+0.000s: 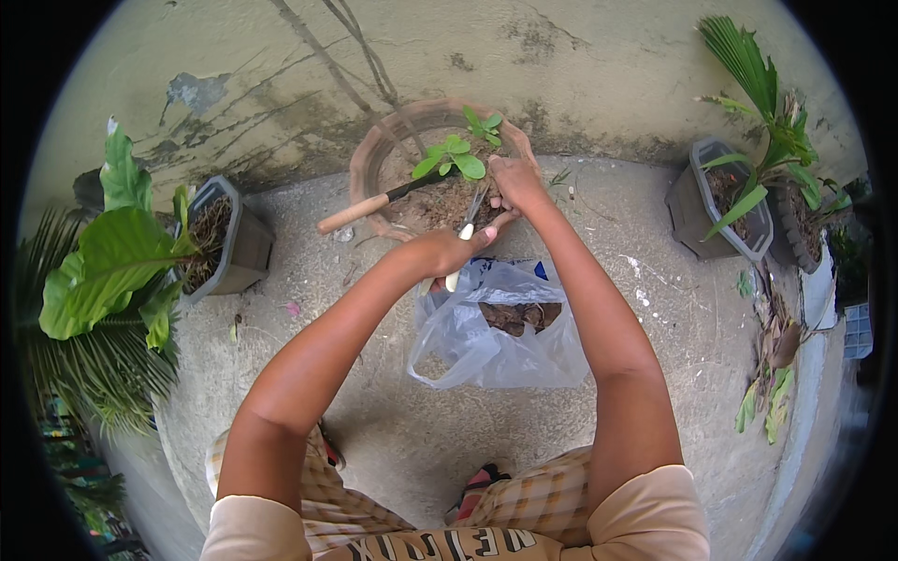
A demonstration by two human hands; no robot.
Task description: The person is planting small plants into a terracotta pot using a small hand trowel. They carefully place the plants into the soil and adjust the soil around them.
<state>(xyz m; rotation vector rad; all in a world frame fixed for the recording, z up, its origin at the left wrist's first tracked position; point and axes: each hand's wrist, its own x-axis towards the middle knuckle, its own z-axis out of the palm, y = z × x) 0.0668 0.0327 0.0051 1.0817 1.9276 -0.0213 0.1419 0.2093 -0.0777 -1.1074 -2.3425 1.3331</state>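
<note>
My left hand [445,252] grips a pair of scissors [466,231] by the pale handles, their metal blades pointing over the soil [438,207] in a round clay pot [363,165]. At the pot's right side, my right hand [515,184] has its fingers curled close to the soil and the blade tips; whatever may be between the fingers is hidden. Green leafy seedlings [452,156] grow just left of that hand. A wooden-handled hand tool [354,214] rests across the pot's left rim, its dark end among the leaves.
A clear plastic bag [491,357] holding brown clods [519,319] sits on the concrete below my hands. Thin bare stems [358,98] rise from the pot along the wall [435,56]. Grey planters stand left [242,256] and right [677,210]. Wilted leaves [779,403] lie at right.
</note>
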